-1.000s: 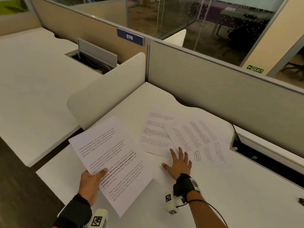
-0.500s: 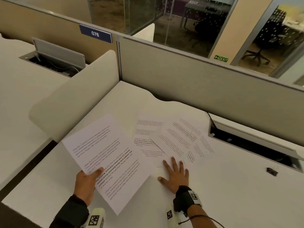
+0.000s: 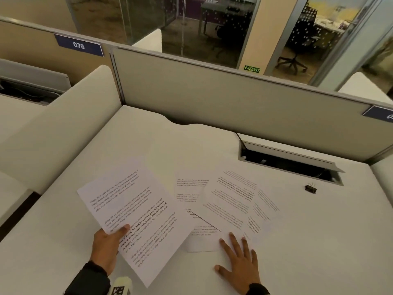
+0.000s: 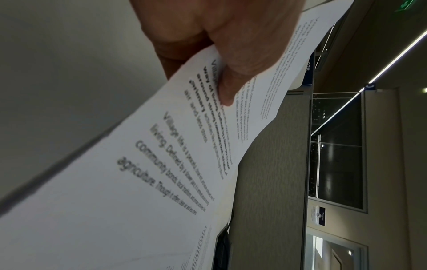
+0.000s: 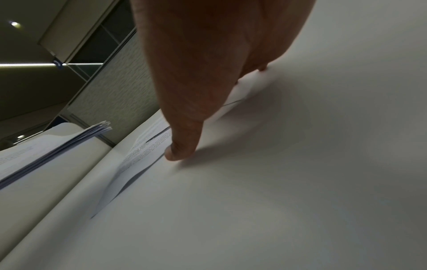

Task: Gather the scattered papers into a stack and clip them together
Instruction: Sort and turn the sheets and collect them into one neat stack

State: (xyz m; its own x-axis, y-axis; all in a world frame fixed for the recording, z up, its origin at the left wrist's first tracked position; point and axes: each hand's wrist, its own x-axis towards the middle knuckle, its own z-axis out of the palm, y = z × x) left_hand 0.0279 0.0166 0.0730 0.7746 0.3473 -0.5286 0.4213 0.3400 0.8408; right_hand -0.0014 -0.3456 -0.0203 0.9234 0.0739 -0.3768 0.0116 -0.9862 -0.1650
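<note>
While our left hand pinches a sheaf of papers by its near left edge, thumb on top, the sheaf hangs above the desk with its long axis running from near right to far left. Our right hand lies flat with fingers spread, fingertips on the near edge of the loose sheets fanned across the desk. A black binder clip sits well apart at far right.
</note>
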